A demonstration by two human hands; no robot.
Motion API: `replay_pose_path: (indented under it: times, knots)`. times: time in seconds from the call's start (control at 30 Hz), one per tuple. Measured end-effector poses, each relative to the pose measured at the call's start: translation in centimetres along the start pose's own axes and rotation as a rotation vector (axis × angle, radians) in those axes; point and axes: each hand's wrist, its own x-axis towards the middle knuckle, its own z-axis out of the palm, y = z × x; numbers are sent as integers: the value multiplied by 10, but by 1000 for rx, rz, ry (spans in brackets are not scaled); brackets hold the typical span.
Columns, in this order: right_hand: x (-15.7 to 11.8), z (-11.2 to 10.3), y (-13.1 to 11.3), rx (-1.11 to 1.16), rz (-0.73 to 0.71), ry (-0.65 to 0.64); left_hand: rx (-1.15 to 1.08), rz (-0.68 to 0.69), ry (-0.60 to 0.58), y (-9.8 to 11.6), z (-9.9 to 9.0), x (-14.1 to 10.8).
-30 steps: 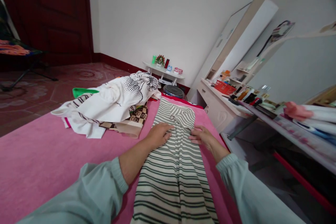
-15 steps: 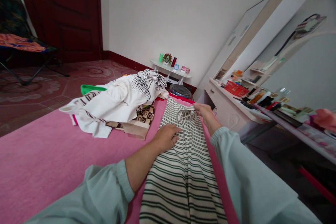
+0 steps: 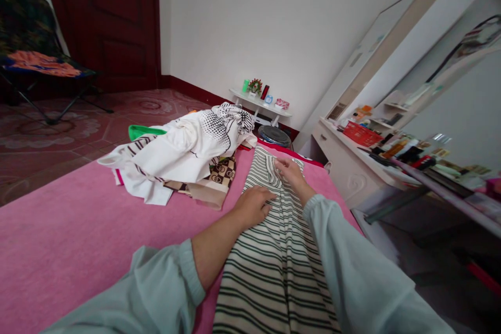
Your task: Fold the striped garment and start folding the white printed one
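Observation:
Striped white-and-dark-green trousers (image 3: 270, 250) lie lengthwise on the pink bed cover (image 3: 78, 240), with a drawstring near their far, waist end. My left hand (image 3: 253, 207) rests on the left edge of the trousers, fingers apart and thumb toward the middle. Near the waist, my right hand (image 3: 288, 172) is over the drawstring, its fingers curled together; what lies between the fingertips is too small to make out. To the left sits a heap of clothes (image 3: 188, 151), with white, patterned, brown checked and green pieces.
A white dresser (image 3: 340, 162) with a red basket (image 3: 362, 134) and many bottles stands on the right. Beyond the bed are a low white shelf (image 3: 258, 100) and a round dark lid (image 3: 274, 135). A folding chair (image 3: 43, 62) stands at the far left.
My right hand has moved left from the right corner of the waist to the drawstring. My left hand stays on the left edge. The view has turned slightly right.

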Motion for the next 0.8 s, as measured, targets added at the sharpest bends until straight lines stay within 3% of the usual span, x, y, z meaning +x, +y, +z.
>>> replay_pose_path:
  times: [0.1,0.2,0.27,0.4,0.57,0.8]
  knots:
    - [-16,-9,-8,-339,-36,62,-35,-10,29,-3,4,1]
    - [-37,-8,-14,-724,-20,29,-88,-49,110,-6,9,1]
    - [-46,-5,-15,-817,-19,12,-106,-68,150,-7,10,0]
    - [-45,-1,-9,-737,-71,112,-97,-61,149,-5,6,-1]
    - [-38,0,3,-505,-218,-81,-76,-31,118,-1,3,-1]
    - [8,-14,15,-480,-86,252,4,-83,73,0,4,-1]
